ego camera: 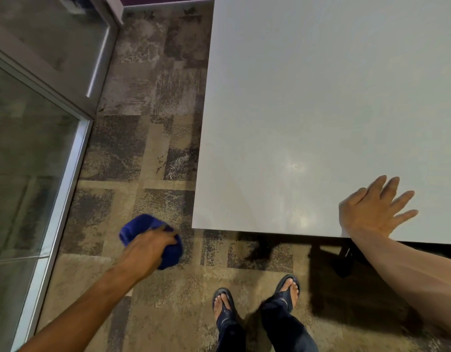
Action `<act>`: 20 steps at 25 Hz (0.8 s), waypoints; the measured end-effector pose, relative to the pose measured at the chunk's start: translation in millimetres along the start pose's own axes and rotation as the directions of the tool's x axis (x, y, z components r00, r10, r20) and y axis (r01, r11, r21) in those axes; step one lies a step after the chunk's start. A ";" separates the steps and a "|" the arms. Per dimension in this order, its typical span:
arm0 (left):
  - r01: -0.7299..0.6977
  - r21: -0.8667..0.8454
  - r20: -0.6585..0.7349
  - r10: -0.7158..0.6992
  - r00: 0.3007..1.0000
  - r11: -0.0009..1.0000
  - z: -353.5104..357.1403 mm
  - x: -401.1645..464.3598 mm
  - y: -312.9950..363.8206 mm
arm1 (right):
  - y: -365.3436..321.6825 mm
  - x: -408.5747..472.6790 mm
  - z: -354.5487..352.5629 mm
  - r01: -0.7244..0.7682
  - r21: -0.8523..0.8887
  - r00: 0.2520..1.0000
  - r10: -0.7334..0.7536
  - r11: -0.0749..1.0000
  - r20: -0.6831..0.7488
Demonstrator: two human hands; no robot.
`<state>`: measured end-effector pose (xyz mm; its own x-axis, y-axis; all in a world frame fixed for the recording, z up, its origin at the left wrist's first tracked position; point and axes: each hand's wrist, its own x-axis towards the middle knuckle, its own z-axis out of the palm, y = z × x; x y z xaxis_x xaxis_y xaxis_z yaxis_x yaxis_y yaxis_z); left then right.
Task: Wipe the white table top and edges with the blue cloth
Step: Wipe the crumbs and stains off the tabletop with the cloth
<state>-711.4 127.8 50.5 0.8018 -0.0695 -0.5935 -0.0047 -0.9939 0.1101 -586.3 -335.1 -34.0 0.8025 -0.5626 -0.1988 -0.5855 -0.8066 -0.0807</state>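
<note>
The white table (308, 102) fills the upper right, its near left corner around the lower middle of the view. My left hand (149, 247) is off the table, over the carpet to the left of that corner, closed around the bunched blue cloth (140, 228). The cloth is blurred and hangs apart from the table. My right hand (371, 208) lies flat on the table top by the near edge, fingers spread, holding nothing.
Patterned brown carpet (148, 123) runs between the table and a glass partition with a metal frame (67, 174) on the left. My feet in dark sandals (257, 298) stand just before the table's near edge. A dark table leg (345, 260) shows beneath it.
</note>
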 end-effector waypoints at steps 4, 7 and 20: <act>0.127 0.016 0.030 -0.127 0.991 0.992 -6.6 -37.0 -60.3 | -0.1 -0.1 -1.7 -0.011 0.004 1.000 0.011 1.000 0.012; 0.189 -0.205 -0.011 -0.195 0.981 0.960 -22.8 -39.8 -73.3 | -1.3 -1.4 -2.9 -0.013 0.011 1.000 0.013 1.000 0.022; 0.160 -0.874 0.236 -0.112 0.965 -0.460 -66.1 -8.9 67.6 | -1.9 -0.8 -3.2 -0.017 0.022 0.999 0.016 1.000 0.040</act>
<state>-679.4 66.9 115.9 0.6335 0.0245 -0.7733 0.6524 0.5204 0.5510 -585.5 -333.7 -30.6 0.7878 -0.5678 -0.2389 -0.6014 -0.7928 -0.0988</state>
